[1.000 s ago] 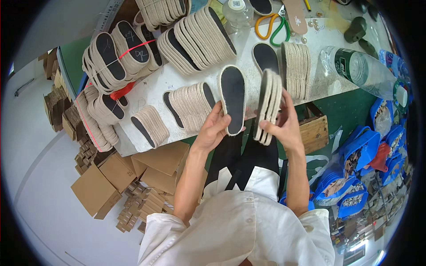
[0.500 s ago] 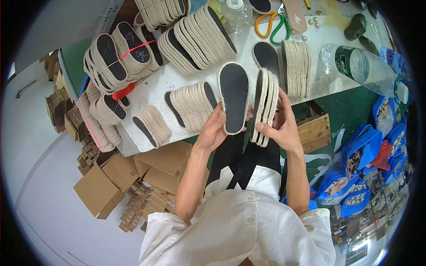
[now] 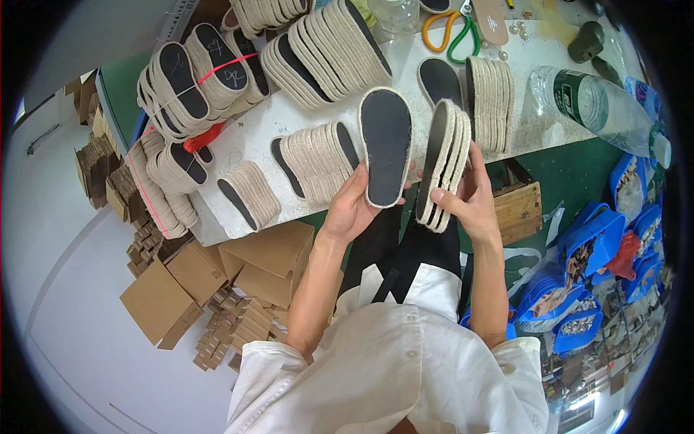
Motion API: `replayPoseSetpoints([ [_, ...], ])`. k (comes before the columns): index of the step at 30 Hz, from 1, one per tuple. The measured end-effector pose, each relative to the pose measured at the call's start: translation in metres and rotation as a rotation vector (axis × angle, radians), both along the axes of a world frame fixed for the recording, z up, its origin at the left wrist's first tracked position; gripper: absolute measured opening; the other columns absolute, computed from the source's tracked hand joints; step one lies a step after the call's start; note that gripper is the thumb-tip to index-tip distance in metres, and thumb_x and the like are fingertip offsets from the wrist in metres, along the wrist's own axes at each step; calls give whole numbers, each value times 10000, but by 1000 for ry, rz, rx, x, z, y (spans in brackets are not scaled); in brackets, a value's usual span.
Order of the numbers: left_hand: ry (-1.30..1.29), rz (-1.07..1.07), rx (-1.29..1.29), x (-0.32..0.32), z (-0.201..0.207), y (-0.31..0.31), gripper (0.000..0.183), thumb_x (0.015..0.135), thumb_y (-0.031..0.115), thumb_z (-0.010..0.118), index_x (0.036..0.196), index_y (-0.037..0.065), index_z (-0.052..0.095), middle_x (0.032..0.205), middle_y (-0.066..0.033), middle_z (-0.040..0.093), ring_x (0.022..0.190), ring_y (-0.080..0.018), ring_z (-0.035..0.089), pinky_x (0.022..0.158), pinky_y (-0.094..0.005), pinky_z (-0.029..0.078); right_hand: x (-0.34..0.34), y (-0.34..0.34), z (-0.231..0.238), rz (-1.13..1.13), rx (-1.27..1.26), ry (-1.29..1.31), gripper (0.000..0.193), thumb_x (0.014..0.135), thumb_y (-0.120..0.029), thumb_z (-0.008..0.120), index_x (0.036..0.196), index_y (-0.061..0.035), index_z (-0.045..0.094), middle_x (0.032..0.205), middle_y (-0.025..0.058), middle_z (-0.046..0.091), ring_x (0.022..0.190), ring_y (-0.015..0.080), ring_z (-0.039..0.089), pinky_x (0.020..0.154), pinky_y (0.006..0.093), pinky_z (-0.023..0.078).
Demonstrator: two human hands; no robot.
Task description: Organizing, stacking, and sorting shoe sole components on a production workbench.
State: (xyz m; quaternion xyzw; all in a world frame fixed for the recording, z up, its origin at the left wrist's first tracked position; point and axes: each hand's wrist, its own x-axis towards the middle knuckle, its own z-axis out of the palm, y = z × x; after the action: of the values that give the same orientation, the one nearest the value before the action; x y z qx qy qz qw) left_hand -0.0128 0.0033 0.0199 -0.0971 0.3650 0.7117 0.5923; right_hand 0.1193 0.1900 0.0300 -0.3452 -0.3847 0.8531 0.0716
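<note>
My left hand (image 3: pixel 348 208) grips the lower end of a single espadrille sole (image 3: pixel 385 148), its black face toward me and a jute rope rim around it. Beside it, my right hand (image 3: pixel 471 210) is closed around a small stack of jute soles (image 3: pixel 447 170), turned mostly edge-on, with the thumb on the near edge. A strip of black face shows on the stack's left side. Both are held up before the table's near edge, apart from each other. The fingers behind the soles are partly hidden.
On the white table (image 3: pixel 242 148) stand rows of jute soles (image 3: pixel 318 163) and tied bundles (image 3: pixel 177 90) at left. Farther back lie scissors (image 3: pixel 463 36) with orange and green handles. A large clear bottle (image 3: pixel 603 105) lies at right. Blue baskets (image 3: pixel 593 246) and cardboard boxes (image 3: pixel 163 304) flank me below.
The stack in my right hand has turned slightly, showing more of its black face. Both hands sit a little farther right in the picture, and the view has shifted slightly. Both grips are kept.
</note>
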Motion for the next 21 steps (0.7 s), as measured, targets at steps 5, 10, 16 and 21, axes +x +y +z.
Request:
replayPoseSetpoints([
  [5,-10,40,2,3,-1,0,577,1134,418,270,1594,71,303,1539,-273,443,1268,-341,595,998,-448,545,1,-1,-1,-5,-24,-8,1028,790,8,798,1617,-17,187,1435,198,494,1180,274,654,944,391,591],
  [10,-107,113,57,3,7,4,563,1098,330,405,1603,130,253,1507,-238,481,1243,-312,597,977,-438,533,-3,-3,2,21,64,-25,1019,786,6,804,1614,-48,212,1491,220,434,1265,287,604,977,404,591],
  [16,-232,156,70,5,7,3,547,1113,384,332,1523,34,424,1416,-274,556,1137,-333,624,961,-458,505,-1,-3,0,20,82,-34,1012,784,-17,816,1609,-59,232,1502,223,421,1285,283,587,983,393,585],
  [21,-23,181,-77,6,-3,0,450,1108,389,392,1338,32,541,1160,-192,675,903,-257,657,807,-397,533,-9,-3,5,163,510,-263,949,762,-82,815,1583,-90,340,1441,176,523,1160,246,634,867,358,569],
])
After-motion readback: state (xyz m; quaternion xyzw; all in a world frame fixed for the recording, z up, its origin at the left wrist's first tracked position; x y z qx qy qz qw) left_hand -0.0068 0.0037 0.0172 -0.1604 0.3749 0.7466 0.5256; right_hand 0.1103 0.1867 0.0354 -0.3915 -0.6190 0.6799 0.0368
